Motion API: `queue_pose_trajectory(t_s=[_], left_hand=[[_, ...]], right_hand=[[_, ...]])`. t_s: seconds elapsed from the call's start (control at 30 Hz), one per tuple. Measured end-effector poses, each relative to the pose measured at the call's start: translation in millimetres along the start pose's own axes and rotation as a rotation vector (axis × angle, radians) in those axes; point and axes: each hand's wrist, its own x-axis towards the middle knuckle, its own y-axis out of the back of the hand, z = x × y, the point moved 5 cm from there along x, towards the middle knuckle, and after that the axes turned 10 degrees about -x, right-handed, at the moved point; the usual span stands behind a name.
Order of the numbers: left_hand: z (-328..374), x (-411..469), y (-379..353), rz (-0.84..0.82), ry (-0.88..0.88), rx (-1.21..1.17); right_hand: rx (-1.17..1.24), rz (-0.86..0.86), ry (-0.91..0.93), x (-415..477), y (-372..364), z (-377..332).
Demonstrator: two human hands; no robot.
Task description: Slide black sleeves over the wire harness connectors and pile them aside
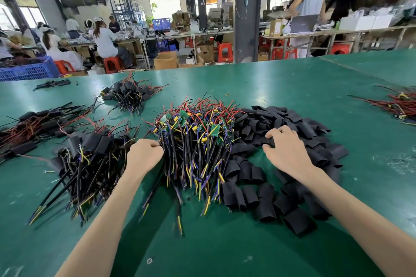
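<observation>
A heap of bare wire harnesses (193, 137) with small green circuit boards and red, yellow and blue wires lies in the middle of the green table (292, 78). My left hand (144, 155) is curled at the heap's left edge, pinching a black harness cable. To the right spreads a pile of loose black sleeves (281, 171). My right hand (286, 148) rests on top of that pile, fingers curled around one sleeve. A stack of sleeved harnesses (90, 159) lies to the left of my left hand.
More sleeved harness piles sit at the far left (33, 128) and further back (128, 94). Red-wired harnesses (396, 105) lie at the right edge. A blue crate (27, 69) stands beyond the table's far left. People work at benches behind.
</observation>
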Motion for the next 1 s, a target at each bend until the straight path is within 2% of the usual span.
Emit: queue_pose_trajectory(t_s=[0.17,0.3,0.4,0.53,0.6,0.63,0.7,0.77,0.8,0.83,0.9,1.0], left_hand=[[5.7,-2.2,-2.7,0.074,0.021,0.09],[22.0,-14.2,-12.9,0.185,0.05,0.29],[38.5,-18.4,-19.3,0.246,-0.107,0.213],[69.3,-15.0,-24.7,0.323,-0.527,0.128],[82.3,-9.5,-33.0,0.327,-0.6,0.148],[86.0,-3.9,-35.1,0.356,-0.561,0.159],[84.1,13.1,-34.6,0.396,-0.332,0.187],[75.0,28.7,-33.9,0.314,-0.064,0.223],[70.6,33.9,-34.8,0.259,0.015,0.247],[68.7,37.7,-35.1,0.235,0.032,0.274],[69.2,42.2,-31.7,0.26,-0.044,0.269],[71.6,48.2,-25.7,0.233,-0.157,0.008]], right_hand=[[-0.008,0.019,0.016,2.4,-1.5,5.6],[0.008,0.011,0.106,5.8,-4.6,7.0],[0.008,-0.022,0.262,6.8,-11.3,-0.3],[-0.041,-0.041,0.463,5.5,-23.2,-13.5],[-0.078,-0.076,0.509,4.9,-31.0,-16.4],[-0.103,-0.083,0.519,5.1,-34.0,-16.7],[-0.146,-0.069,0.52,6.3,-36.3,-15.1],[-0.169,-0.041,0.51,8.4,-35.3,-12.2],[-0.169,-0.03,0.502,9.0,-34.3,-10.8],[-0.163,-0.023,0.496,9.2,-33.5,-10.1],[-0.149,-0.005,0.488,8.1,-32.1,-9.9],[-0.137,0.03,0.508,5.5,-30.6,-13.0]])
